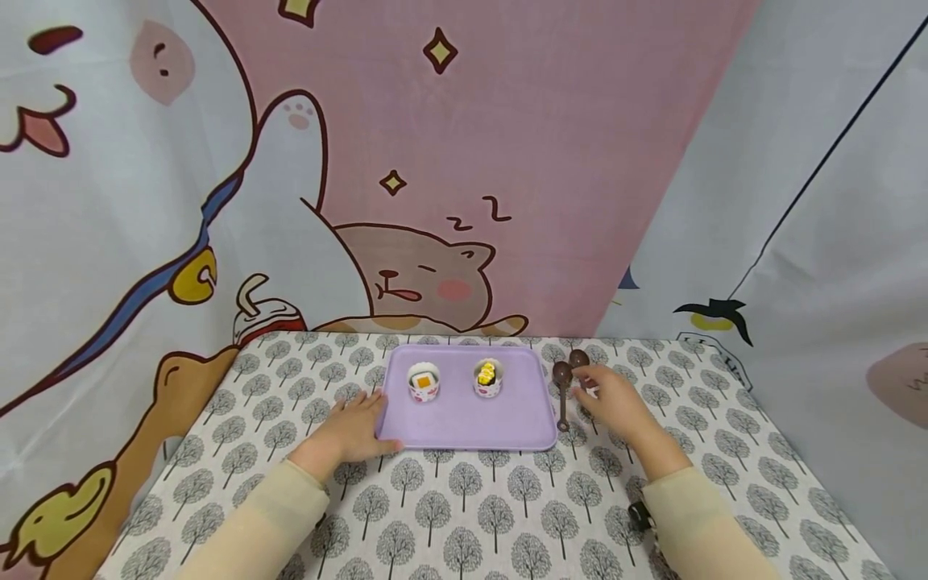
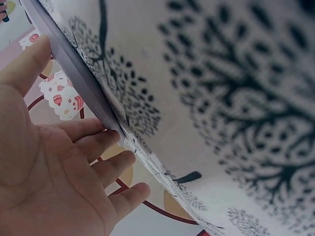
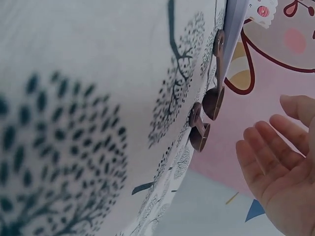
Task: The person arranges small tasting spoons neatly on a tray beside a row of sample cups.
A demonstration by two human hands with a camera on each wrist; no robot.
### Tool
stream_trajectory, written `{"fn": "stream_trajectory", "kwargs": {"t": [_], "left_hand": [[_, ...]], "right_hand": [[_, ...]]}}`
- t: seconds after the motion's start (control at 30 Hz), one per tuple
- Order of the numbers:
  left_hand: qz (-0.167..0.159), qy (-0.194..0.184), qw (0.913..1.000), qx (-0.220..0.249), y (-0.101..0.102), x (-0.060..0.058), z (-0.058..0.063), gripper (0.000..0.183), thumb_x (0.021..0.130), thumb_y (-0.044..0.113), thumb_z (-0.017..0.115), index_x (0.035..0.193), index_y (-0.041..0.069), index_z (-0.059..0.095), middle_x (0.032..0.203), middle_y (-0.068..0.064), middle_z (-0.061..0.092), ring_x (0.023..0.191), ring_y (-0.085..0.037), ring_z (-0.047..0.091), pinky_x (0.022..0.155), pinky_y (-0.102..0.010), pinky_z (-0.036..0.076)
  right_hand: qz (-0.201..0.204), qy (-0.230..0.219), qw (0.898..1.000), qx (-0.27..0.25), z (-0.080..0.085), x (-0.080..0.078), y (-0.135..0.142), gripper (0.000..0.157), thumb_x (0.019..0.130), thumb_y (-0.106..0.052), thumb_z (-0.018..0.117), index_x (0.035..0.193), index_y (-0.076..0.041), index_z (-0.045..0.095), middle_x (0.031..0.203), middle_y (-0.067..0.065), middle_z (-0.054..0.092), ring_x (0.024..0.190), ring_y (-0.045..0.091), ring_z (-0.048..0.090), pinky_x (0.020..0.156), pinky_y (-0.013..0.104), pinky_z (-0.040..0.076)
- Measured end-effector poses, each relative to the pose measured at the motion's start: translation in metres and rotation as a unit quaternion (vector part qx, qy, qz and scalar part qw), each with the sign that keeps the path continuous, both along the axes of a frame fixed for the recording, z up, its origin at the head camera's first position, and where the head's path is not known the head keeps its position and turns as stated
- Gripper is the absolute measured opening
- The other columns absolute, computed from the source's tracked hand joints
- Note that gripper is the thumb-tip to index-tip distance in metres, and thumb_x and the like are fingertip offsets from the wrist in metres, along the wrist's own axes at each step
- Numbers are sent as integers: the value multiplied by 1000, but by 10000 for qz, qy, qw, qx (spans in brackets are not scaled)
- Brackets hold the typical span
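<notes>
My left hand (image 1: 355,427) rests its spread fingers on the left edge of a lilac tray (image 1: 457,427). In the left wrist view, the fingertips lie along the tray rim (image 2: 91,93). Two small patterned paper cups stand on the tray: the left cup (image 1: 424,393) has an orange square on white, the right cup (image 1: 489,390) a yellow topping over something dark. My right hand (image 1: 616,407), fingers relaxed and holding nothing, hovers by two brown round-bowled spoons right of the tray. The nearer spoon (image 1: 563,395) lies lengthwise; the farther spoon (image 1: 579,358) is partly hidden by my fingers.
A white cloth (image 1: 464,491) printed with grey trees covers the table. Behind it hangs a pink and white cartoon curtain (image 1: 565,161), close to the table's back edge. A pale curtain (image 1: 834,282) runs along the right side.
</notes>
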State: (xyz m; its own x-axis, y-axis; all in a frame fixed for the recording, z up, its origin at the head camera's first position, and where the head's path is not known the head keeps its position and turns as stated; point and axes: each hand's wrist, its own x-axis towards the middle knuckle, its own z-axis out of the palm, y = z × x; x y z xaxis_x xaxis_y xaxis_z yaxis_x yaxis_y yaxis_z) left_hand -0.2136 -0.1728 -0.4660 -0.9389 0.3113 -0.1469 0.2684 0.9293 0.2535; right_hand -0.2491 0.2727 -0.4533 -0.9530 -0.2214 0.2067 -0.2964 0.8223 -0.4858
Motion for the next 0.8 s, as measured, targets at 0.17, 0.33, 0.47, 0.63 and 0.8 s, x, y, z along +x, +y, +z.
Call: {"fn": "stream_trajectory", "kwargs": {"t": [0.17, 0.33, 0.47, 0.63, 0.8], "left_hand": [[4, 3, 10000, -24, 0, 1, -1, 99, 84, 60, 70, 151, -5, 37, 158, -23, 33, 145, -48, 27, 116, -68, 18], [-15, 1, 10000, -18, -1, 1, 0, 99, 84, 61, 69, 150, -5, 37, 158, -23, 33, 145, -48, 27, 116, -68, 18], [-1, -11, 10000, 14, -1, 2, 0, 99, 85, 60, 69, 150, -5, 37, 158, -23, 33, 145, -48, 27, 116, -68, 18], [8, -17, 10000, 12, -1, 1, 0, 99, 85, 60, 69, 151, -5, 37, 158, -23, 32, 145, -48, 26, 116, -68, 17], [18, -18, 10000, -14, -1, 0, 0, 99, 84, 61, 70, 151, -5, 36, 158, -22, 32, 145, -48, 27, 116, -68, 18]], "right_hand": [[-168, 106, 9998, -51, -1, -5, 0, 40, 95, -16, 67, 129, 4, 60, 123, 26, 64, 102, 42, 66, 84, 56, 56], [-346, 199, 9990, -187, -4, -15, 4, 36, 95, -13, 67, 126, 5, 62, 120, 24, 66, 102, 41, 67, 86, 56, 55], [-467, 87, 9983, -352, -8, -23, 8, 36, 95, -12, 66, 126, 5, 61, 120, 24, 66, 103, 41, 67, 88, 57, 54], [-597, -139, 9966, -552, -11, -30, 11, 36, 95, -14, 65, 125, 5, 62, 117, 24, 67, 103, 41, 67, 87, 55, 55], [-676, -371, 9936, -826, -15, -35, 15, 34, 94, -13, 66, 123, 5, 63, 115, 24, 68, 104, 43, 66, 84, 52, 57]]}}
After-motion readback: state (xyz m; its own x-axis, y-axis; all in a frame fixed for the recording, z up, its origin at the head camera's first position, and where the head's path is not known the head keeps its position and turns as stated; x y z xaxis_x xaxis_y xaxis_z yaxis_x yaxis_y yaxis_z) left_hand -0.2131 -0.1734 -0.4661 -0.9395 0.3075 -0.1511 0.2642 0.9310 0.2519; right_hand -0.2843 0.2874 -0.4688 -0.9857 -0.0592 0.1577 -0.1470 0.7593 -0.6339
